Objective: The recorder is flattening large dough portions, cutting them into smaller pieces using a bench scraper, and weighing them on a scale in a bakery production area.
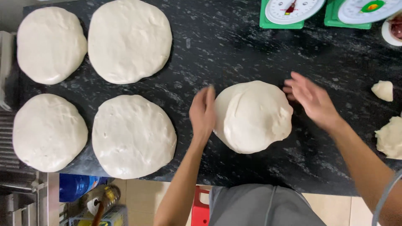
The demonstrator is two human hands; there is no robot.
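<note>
Black speckled stone tabletop (234,46) carried four flattened pale dough rounds (130,39) at left. Rounded white dough ball (255,119) sat centre. Left hand (203,113) touched it, fingers together; right hand (312,98) beside, fingers spread.

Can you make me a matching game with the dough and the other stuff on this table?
Things:
1. dough ball
2. four flat dough rounds
3. green scales
4. small dough piece

Places:
A. top edge of the counter
B. far right, alone
C. between left hand and right hand
D. left side, two rows

Pairs: 1-C, 2-D, 3-A, 4-B
</note>
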